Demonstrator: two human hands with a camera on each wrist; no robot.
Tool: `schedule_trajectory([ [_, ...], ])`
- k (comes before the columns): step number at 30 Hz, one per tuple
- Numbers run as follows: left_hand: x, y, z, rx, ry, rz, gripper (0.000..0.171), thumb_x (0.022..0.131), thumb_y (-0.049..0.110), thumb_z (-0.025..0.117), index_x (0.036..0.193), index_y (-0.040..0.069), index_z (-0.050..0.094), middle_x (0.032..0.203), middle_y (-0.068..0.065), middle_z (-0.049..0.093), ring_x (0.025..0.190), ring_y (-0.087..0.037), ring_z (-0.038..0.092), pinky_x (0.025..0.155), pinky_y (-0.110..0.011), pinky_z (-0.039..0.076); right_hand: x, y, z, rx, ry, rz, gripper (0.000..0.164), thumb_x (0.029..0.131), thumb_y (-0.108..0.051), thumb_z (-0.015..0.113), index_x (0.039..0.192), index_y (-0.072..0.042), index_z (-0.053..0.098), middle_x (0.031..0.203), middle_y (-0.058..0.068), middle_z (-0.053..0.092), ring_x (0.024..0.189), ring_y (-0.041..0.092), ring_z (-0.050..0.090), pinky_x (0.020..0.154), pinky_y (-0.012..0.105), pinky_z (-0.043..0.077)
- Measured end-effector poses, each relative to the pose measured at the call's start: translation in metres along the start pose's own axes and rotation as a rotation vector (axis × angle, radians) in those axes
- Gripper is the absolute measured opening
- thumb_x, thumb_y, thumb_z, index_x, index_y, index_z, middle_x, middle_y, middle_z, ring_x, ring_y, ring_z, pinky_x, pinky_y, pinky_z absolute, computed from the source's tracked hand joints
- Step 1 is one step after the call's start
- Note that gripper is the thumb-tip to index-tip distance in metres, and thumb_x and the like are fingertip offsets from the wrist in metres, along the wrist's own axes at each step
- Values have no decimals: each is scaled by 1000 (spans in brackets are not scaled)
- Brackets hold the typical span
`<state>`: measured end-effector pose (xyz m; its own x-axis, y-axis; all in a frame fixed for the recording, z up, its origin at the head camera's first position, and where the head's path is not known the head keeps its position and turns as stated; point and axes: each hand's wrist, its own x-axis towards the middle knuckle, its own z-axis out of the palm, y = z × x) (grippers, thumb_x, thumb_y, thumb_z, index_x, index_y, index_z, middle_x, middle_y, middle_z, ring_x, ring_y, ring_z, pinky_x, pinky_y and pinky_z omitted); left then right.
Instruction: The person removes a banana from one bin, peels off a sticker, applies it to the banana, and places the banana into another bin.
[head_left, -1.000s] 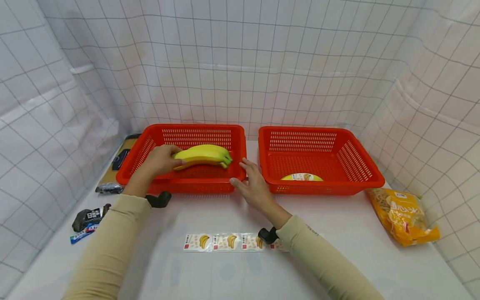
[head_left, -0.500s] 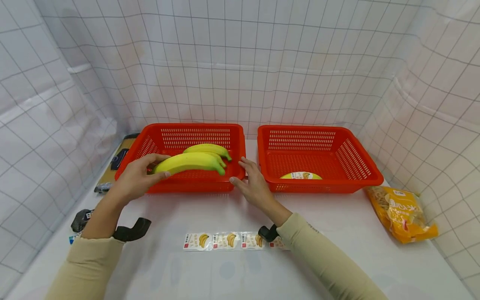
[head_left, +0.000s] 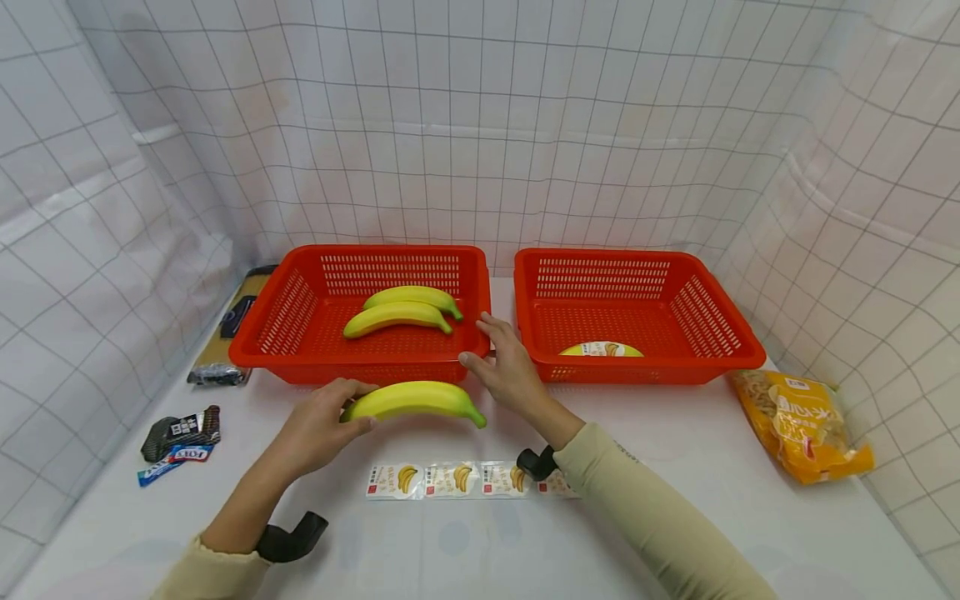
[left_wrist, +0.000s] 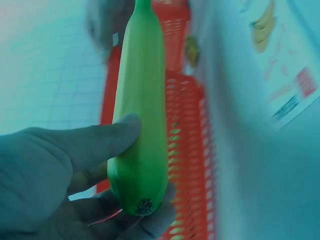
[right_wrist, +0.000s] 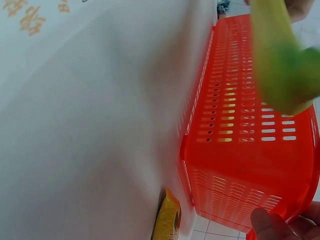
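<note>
Leftmost, a dark packet lay on the counter. Next, low and left of centre in the frame, the left hand had its grip closed round one end of a banana, in front of the left red basket with two more bananas. Near centre, the right hand kept its grip loosely spread at that basket's corner; contact was unclear. Rightward came another red basket and an orange bag.

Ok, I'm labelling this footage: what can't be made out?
Head view: right end of the fourth sticker, hidden by the right sleeve.
Head view: lower part of the labelled banana, behind the right basket's front wall.
Right wrist view: the held banana, blurred, stem tip cut off by the edge.
</note>
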<state>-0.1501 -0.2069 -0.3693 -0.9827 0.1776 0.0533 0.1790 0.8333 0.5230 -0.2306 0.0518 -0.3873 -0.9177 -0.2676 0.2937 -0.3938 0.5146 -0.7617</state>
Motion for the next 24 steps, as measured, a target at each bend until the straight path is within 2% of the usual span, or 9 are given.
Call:
schedule_trajectory([
  [3,6,1,21,11,20,11,39,82,16,71,119,8,60,105,-8,62,89,-19,52,78,-36,44,0,0,0,-7,-4,11,65,87,-27,67,139,0,41,151,8,34,131,25,46,95,35,49],
  [9,21,14,59,-5,39,24,41,80,16,73,118,8,61,113,-11,64,100,-25,58,89,-47,46,0,-1,0,-4,-16,50,64,87,-29,66,141,-4,41,153,4,32,134,24,42,97,34,48],
  [12,27,22,74,-1,37,27,40,79,18,74,117,10,61,112,-9,65,100,-25,59,89,-47,46,-1,0,1,13,-15,43,64,88,-27,66,141,-3,40,153,5,31,133,24,43,96,35,48],
  [16,34,34,88,2,39,46,41,78,19,76,116,12,62,111,-7,65,100,-23,58,90,-45,47,-1,0,1,21,-11,21,63,88,-26,66,140,-1,40,152,7,31,132,25,44,95,35,49],
  [24,42,54,103,-11,12,90,48,77,21,77,121,11,59,113,-7,63,101,-23,57,91,-44,47,-2,0,1,17,-11,27,62,89,-27,65,140,-2,40,153,6,31,131,24,45,96,36,49],
])
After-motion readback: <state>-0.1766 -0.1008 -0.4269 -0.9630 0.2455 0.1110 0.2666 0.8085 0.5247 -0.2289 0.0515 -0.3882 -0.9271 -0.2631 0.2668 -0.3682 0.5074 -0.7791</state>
